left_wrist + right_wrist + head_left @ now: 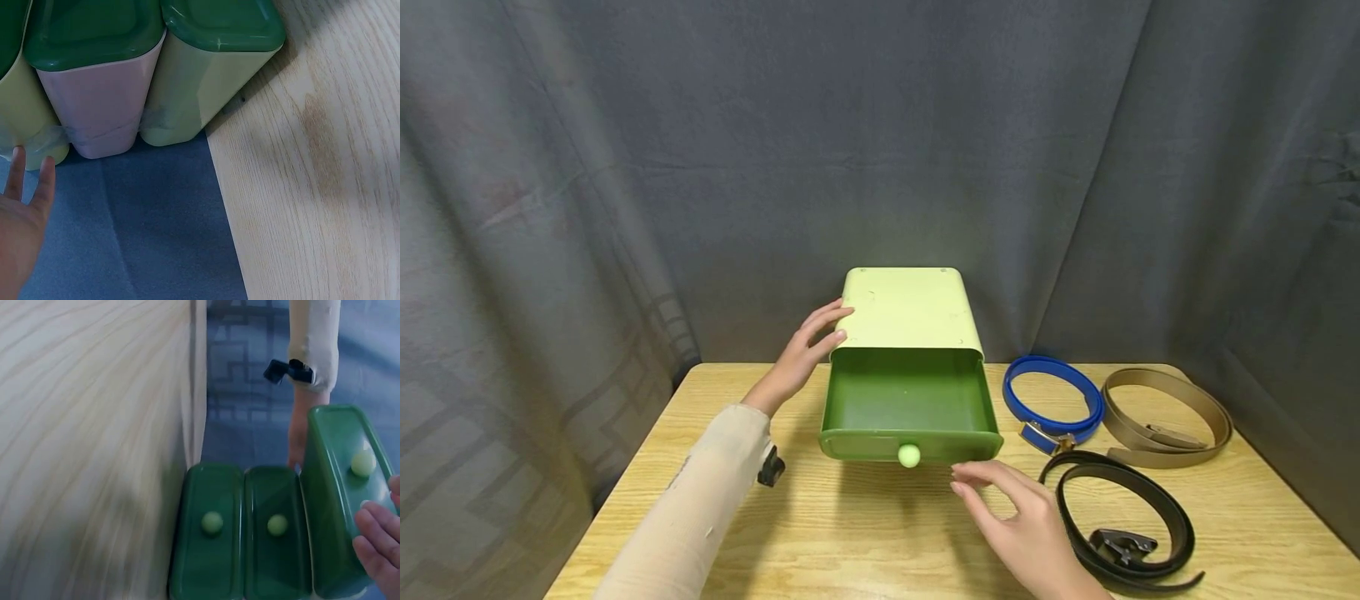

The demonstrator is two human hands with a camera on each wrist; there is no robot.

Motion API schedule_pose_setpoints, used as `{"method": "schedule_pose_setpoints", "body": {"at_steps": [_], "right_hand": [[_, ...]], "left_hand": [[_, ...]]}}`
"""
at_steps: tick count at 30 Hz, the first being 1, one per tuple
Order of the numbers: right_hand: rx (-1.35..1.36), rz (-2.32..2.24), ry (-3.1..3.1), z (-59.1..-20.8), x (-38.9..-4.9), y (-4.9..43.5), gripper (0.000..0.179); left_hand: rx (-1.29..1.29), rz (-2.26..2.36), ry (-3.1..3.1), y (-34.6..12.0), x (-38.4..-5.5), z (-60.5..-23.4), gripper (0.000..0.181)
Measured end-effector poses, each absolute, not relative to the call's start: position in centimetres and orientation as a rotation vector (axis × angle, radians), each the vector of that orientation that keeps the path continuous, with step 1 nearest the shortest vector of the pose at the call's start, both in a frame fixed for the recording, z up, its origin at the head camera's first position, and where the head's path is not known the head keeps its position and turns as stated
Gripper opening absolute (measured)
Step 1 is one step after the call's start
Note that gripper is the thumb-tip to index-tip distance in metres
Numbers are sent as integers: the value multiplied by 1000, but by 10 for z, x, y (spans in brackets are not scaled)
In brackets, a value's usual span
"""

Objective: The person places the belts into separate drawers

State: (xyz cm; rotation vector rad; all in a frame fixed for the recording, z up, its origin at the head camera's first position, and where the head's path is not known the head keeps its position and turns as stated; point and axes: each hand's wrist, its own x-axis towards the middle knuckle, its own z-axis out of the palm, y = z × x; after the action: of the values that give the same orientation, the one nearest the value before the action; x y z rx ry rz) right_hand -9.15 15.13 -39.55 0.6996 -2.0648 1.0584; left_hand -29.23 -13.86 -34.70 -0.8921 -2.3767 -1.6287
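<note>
A three-tier drawer unit with a pale yellow-green top [906, 304] stands on the table, its top green drawer [910, 392] pulled out with nothing inside. My left hand [797, 354] rests against the unit's upper left side, fingers extended onto the top edge. To the right of the drawer's round, light green knob [909, 455] is my right hand [1026, 517], fingers gently bent and holding nothing. In the left wrist view a pink casing [103, 103] sits between the yellow and light green ones. Both lower drawers [212, 565] are closed in the right wrist view.
Three coiled belts lie on the right of the wooden table [880, 533]: a blue belt [1011, 400], a tan belt [1221, 421] and a black belt [1183, 529] nearest my right hand. A grey curtain [880, 150] hangs behind.
</note>
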Motion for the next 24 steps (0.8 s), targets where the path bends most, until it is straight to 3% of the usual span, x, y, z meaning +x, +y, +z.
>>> {"method": "schedule_pose_setpoints", "body": {"at_steps": [6, 8, 12, 24], "right_hand": [[681, 952, -2106, -401, -83, 182, 20], [654, 893, -2123, -404, -81, 191, 24], [574, 794, -2182, -413, -75, 209, 49], [371, 841, -2403, -434, -65, 259, 50]], "left_hand": [[-888, -1627, -2382, -139, -292, -348, 43], [-888, -1635, -2380, -139, -291, -347, 43], [-892, -1643, -2391, -138, -290, -346, 44], [-882, -1646, -2387, -138, -289, -346, 44]]}}
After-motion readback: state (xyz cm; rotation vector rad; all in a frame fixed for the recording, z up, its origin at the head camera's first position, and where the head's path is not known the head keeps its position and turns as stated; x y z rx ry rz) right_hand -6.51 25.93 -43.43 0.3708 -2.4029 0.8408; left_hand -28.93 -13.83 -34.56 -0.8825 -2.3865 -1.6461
